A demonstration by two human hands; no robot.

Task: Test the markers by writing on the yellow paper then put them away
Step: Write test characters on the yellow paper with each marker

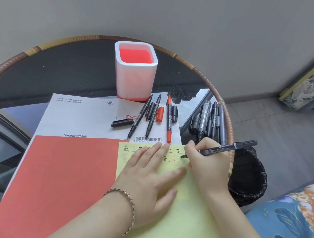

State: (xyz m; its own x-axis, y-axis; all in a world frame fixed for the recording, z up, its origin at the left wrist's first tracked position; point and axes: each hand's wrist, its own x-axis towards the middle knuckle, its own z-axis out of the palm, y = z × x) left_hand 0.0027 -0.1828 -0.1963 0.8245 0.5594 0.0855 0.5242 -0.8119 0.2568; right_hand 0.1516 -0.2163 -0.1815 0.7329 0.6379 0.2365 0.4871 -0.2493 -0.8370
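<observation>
A yellow paper lies at the table's near right, with rows of small black and red characters along its top. My left hand rests flat on it, fingers spread. My right hand grips a black marker whose tip touches the paper's upper right. Above the paper lie two uncapped black markers and a red marker, with loose caps beside them. A bundle of black and grey markers sits at the table's right edge. The white pen holder with a red inside stands behind.
A red sheet and a white printed sheet lie under and left of the yellow paper on the round rattan-rimmed glass table. A black-lined bin stands on the floor at right, beside floral cushions.
</observation>
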